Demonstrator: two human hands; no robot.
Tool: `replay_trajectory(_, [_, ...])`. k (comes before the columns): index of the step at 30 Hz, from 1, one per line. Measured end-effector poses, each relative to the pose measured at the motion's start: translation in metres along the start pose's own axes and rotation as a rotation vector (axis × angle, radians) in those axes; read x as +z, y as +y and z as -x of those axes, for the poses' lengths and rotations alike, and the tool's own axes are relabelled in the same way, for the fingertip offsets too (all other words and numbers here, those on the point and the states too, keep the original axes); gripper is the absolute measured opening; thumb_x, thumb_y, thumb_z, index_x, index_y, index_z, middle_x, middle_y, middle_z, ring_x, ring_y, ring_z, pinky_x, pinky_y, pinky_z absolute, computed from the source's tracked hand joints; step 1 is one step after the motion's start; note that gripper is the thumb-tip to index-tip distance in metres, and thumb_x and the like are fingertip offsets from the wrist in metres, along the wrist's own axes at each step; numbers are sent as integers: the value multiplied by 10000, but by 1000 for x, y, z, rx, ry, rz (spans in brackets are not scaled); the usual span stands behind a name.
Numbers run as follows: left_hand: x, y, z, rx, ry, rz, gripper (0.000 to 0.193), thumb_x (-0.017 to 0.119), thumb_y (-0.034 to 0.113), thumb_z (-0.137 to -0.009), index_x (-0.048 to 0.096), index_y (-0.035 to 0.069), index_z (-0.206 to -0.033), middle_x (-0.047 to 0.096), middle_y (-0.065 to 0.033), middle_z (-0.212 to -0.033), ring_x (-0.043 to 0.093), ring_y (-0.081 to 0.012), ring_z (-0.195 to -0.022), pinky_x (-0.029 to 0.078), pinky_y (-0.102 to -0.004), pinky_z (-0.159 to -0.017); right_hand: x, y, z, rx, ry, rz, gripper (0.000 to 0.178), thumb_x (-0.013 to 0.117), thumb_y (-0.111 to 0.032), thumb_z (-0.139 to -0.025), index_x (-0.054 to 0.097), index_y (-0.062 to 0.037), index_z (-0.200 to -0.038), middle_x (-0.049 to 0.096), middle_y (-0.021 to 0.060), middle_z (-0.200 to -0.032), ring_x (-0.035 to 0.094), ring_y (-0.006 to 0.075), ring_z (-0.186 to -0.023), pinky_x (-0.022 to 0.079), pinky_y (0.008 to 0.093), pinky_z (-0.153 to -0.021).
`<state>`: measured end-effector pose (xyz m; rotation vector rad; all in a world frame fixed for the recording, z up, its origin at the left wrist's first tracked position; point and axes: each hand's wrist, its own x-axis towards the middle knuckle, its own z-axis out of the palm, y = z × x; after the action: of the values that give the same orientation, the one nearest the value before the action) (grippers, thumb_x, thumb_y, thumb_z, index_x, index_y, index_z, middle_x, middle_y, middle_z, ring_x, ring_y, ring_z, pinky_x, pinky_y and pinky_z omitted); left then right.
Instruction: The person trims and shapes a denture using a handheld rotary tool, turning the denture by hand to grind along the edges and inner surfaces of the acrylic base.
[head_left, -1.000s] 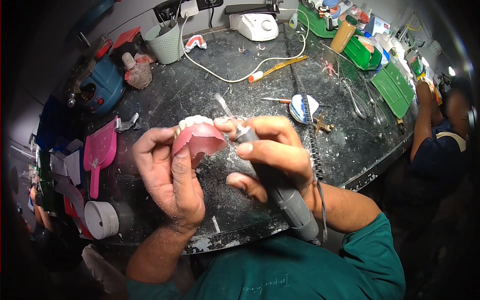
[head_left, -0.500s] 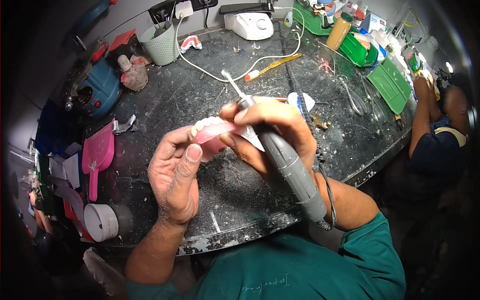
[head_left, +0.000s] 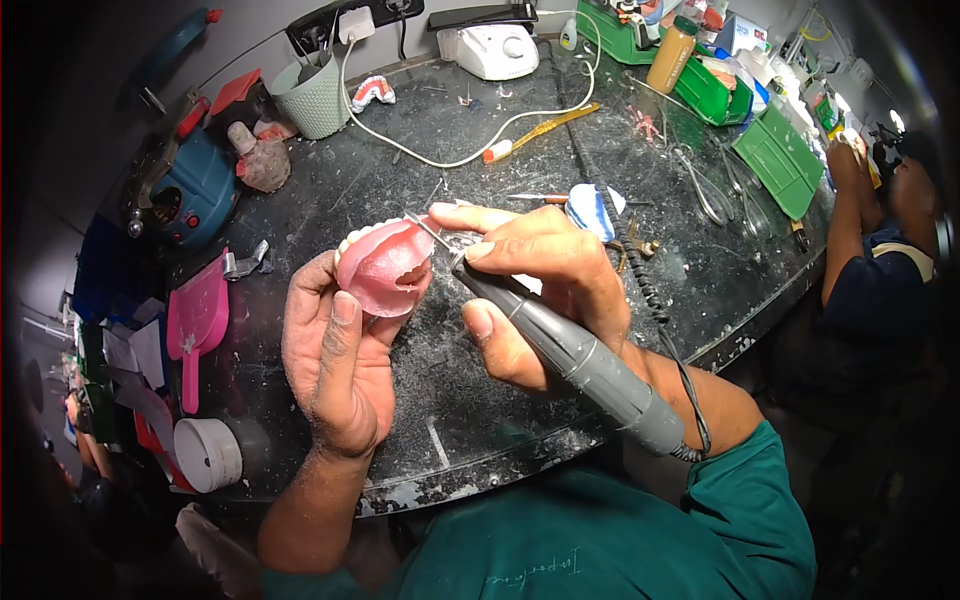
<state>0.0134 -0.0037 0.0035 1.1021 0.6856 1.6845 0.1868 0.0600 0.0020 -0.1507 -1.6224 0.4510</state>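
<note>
A pink denture (head_left: 375,265) with white teeth along its far left edge is held up over the bench, its hollow side showing. My left hand (head_left: 345,360), dusted with white powder, grips it between thumb and fingers. My right hand (head_left: 550,280) is closed around a dark grey rotary handpiece (head_left: 575,360), held slantwise with its cord trailing back past my forearm. The thin metal bur (head_left: 428,230) at its tip reaches the denture's upper right rim; whether it touches I cannot tell. Something pale and clear shows by the right fingers, its kind unclear.
Farther back lie a looping white cable (head_left: 440,163), a yellow-handled brush (head_left: 545,132) and a white control box (head_left: 497,52). A pink dustpan (head_left: 198,310) and white round tub (head_left: 208,453) are left, green bins (head_left: 780,160) right. Another person (head_left: 880,240) sits far right.
The denture has turned so its hollow inner side faces up. My right hand has drawn slightly back and swung the handpiece's tip down left to the denture's rim.
</note>
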Motion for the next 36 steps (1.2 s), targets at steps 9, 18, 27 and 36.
replay_trajectory(9, [-5,-6,2,60,34,-15,395,465,142,-1028,388,-54,-1362,496,-221,-1362,539,-286,-1267,478,-435,-1070,-5,-8,-2,38,-165,-2,400,742,-30,-805,564,14,-1161,651,176,-1008,637,417,-1142,412,620,-1061])
replay_trajectory(18, [-7,-5,2,83,2,-38,400,477,119,-1015,371,-51,-1362,478,-226,-1374,508,-289,-1292,434,-438,-1106,-3,-8,-2,40,-164,20,393,735,-60,-815,556,-1,-1160,621,171,-1057,606,454,-1189,307,619,-1131])
replay_trajectory(27, [-7,-4,3,105,-23,-70,409,498,72,-994,367,-44,-1364,476,-186,-1344,485,-272,-1305,418,-438,-1112,-4,-7,-1,52,-192,20,406,753,-80,-808,550,-31,-1156,633,146,-1044,586,488,-1205,224,676,-1136])
replay_trajectory(36, [-9,-6,3,166,-53,-128,414,511,63,-984,374,-48,-1358,484,-176,-1332,481,-244,-1297,402,-413,-1117,-6,-10,-2,68,-222,3,373,729,-80,-815,565,-50,-1148,644,138,-1045,561,493,-1238,167,699,-1135])
